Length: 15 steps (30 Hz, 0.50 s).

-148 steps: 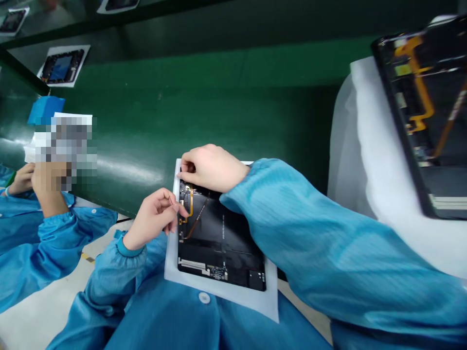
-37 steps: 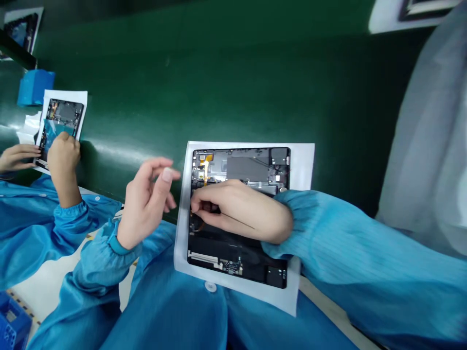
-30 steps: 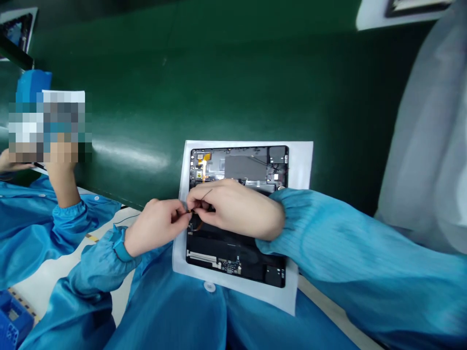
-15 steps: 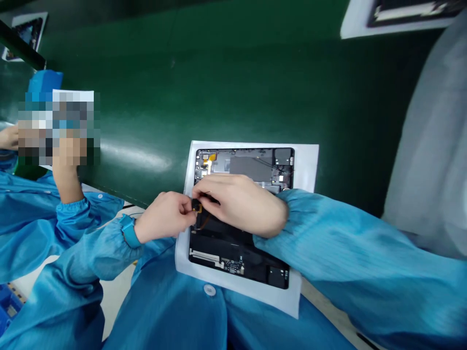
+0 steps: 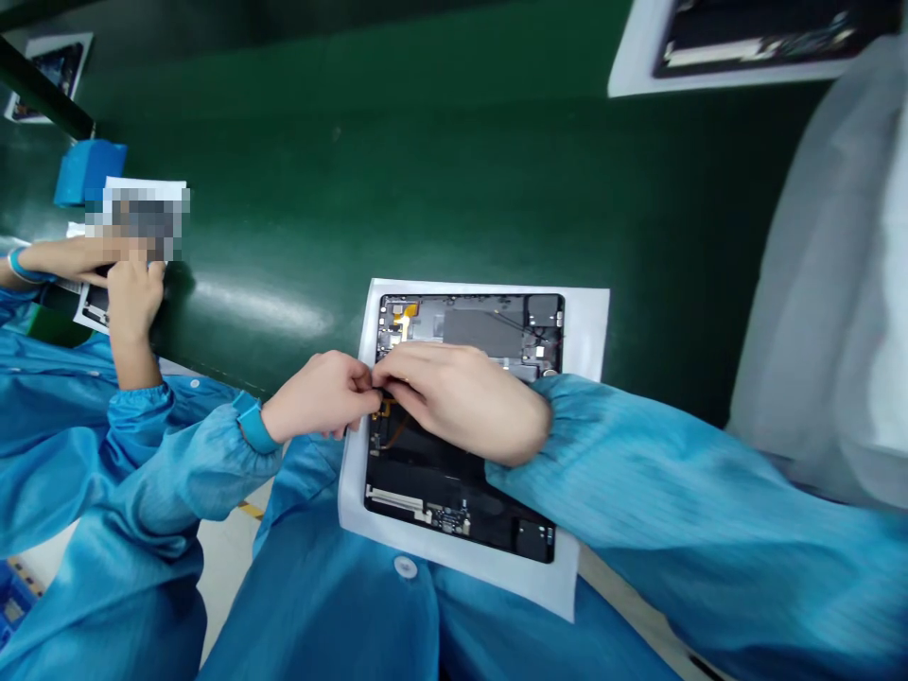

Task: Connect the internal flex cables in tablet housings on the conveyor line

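Note:
An opened tablet, back cover off, lies on a white sheet at the near edge of the green conveyor belt. Dark boards and an orange flex cable show inside it. My left hand and my right hand meet over the tablet's left edge. Their fingertips are pinched together on a small part of the flex cable there, mostly hidden by the fingers. Both my arms wear blue sleeves.
At the left a co-worker's hands rest on another tablet on a sheet, beside a blue block. A further tablet on a sheet lies at the top right. A white covered shape fills the right side.
My left hand came from open in the air to pinch at the tablet's left edge beside my right hand. Both hands have since crept slightly up that edge. The tablet at the top right has drifted left.

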Each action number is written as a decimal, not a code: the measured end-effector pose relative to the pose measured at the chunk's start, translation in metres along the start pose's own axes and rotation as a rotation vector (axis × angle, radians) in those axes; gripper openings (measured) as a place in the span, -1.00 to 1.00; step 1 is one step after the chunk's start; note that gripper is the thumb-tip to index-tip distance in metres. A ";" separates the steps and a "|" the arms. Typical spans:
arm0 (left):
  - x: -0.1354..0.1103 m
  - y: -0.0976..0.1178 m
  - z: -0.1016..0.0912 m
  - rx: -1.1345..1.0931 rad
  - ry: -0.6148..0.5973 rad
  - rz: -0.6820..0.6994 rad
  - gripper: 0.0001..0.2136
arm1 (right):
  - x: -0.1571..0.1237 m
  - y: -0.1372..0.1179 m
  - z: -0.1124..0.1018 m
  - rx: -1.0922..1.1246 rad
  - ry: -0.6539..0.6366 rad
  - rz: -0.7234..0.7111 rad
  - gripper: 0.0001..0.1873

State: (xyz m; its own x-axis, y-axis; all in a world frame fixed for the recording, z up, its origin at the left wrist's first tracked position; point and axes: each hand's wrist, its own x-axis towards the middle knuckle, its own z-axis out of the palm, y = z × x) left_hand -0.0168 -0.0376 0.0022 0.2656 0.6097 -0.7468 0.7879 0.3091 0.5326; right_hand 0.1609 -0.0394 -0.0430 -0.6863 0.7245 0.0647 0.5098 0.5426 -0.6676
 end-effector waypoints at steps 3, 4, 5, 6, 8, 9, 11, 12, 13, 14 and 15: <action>0.002 0.004 -0.002 -0.015 -0.021 -0.065 -0.88 | 0.002 0.002 -0.001 -0.035 0.090 -0.001 -0.79; 0.003 0.005 -0.002 -0.013 -0.031 -0.072 -0.86 | 0.004 0.004 -0.002 -0.046 0.120 -0.011 -0.79; 0.003 0.005 -0.003 -0.010 -0.039 -0.069 -0.85 | 0.006 0.005 -0.003 -0.051 0.142 -0.022 -0.79; 0.004 0.006 -0.004 -0.005 -0.038 -0.057 -0.84 | 0.009 0.007 -0.004 -0.050 0.155 -0.031 -0.79; 0.004 0.005 -0.006 0.010 -0.001 -0.019 -0.84 | 0.014 0.010 -0.006 -0.041 0.158 -0.039 -0.79; 0.005 0.005 -0.007 0.019 0.028 -0.003 -0.84 | 0.017 0.011 -0.007 -0.037 0.153 -0.037 -0.79; 0.005 0.005 -0.009 0.031 0.074 0.020 -0.86 | 0.020 0.014 -0.008 -0.031 0.141 -0.031 -0.80; 0.006 0.005 -0.010 0.032 0.082 0.022 -0.87 | 0.022 0.015 -0.009 -0.027 0.137 -0.029 -0.81; 0.007 0.004 -0.010 0.028 0.084 0.022 -0.87 | 0.023 0.016 -0.009 -0.020 0.133 -0.027 -0.80; 0.008 0.004 -0.011 0.017 0.081 0.021 -0.87 | 0.024 0.016 -0.009 -0.010 0.130 -0.025 -0.80; 0.009 0.004 -0.011 0.000 0.075 0.019 -0.86 | 0.024 0.017 -0.009 0.003 0.129 -0.022 -0.80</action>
State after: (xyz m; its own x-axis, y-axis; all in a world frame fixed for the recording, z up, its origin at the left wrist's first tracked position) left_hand -0.0175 -0.0232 0.0023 0.2382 0.6680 -0.7050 0.7832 0.2971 0.5462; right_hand 0.1577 -0.0089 -0.0462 -0.6249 0.7611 0.1737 0.4936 0.5575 -0.6675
